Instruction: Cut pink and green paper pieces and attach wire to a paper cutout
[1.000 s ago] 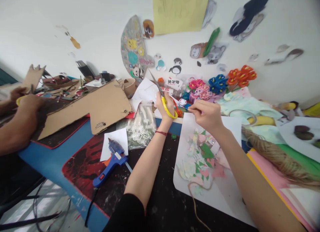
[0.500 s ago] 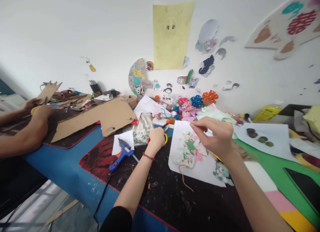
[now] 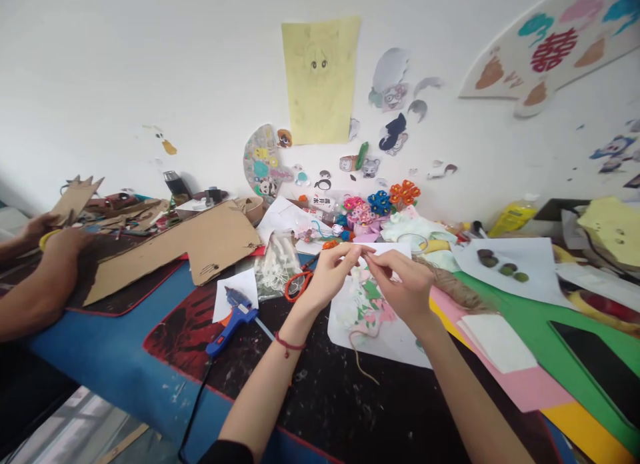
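Note:
My left hand [image 3: 331, 275] and my right hand [image 3: 405, 284] meet fingertip to fingertip above a white sheet [image 3: 340, 327]. Both are pinched together, and whatever lies between the fingertips is too small to make out. Green, pink and white cut pieces [image 3: 371, 291] lie on the sheet below, with a thin cord [image 3: 361, 364] trailing off its front edge. Orange-handled scissors [image 3: 299, 285] rest just left of my left hand. Further left, a blue glue gun [image 3: 233, 325] lies on the dark mat, its tip over a small white paper.
At the far left, another person's hands [image 3: 65, 241] hold yellow-handled scissors and cut cardboard. A large cardboard piece [image 3: 220, 234] lies behind the glue gun. Crocheted flowers [image 3: 363, 211] stand at the back. A phone [image 3: 595, 371] and coloured sheets [image 3: 530, 387] are on the right.
My left hand has let go of the scissors and moved up and right to meet my right hand. My right hand has shifted slightly left and down. The view has turned a little right.

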`<action>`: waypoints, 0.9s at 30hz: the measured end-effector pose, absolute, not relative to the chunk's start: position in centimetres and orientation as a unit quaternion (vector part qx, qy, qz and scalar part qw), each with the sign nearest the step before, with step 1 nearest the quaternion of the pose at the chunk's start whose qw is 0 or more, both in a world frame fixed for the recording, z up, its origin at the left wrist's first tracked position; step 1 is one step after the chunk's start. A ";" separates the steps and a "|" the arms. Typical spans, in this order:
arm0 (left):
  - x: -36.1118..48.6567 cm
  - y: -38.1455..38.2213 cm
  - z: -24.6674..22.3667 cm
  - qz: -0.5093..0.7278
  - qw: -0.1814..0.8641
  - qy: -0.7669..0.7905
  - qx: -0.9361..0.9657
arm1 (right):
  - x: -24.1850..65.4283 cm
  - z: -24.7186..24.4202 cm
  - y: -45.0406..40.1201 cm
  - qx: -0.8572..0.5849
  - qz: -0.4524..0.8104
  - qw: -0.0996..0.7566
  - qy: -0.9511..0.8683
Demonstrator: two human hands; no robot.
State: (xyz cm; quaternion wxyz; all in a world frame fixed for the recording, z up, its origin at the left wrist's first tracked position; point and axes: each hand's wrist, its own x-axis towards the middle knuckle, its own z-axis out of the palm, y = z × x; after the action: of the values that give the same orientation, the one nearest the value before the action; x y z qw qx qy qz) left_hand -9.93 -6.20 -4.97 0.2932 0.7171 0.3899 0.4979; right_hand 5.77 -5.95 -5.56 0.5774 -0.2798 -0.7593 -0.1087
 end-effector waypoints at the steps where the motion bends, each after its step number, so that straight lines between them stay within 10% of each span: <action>1: -9.4 -6.0 -5.2 0.530 0.336 0.354 0.693 | 5.7 -6.1 -5.6 -0.295 -0.094 0.588 -0.747; 21: -9.2 -1.5 -10.5 0.594 0.240 0.439 0.630 | 17.5 -10.5 -8.0 -0.659 0.123 0.403 -0.623; 27: -8.2 -2.3 -11.0 0.518 0.200 0.441 0.705 | 16.2 -13.4 -12.9 -0.785 0.063 0.186 -0.587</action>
State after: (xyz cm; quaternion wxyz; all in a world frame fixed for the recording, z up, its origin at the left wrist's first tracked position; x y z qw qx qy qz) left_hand -8.20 -2.33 -10.99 0.1997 0.7049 0.4414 0.5180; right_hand 16.24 -12.85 -13.38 0.1862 -0.7852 -0.5872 0.0627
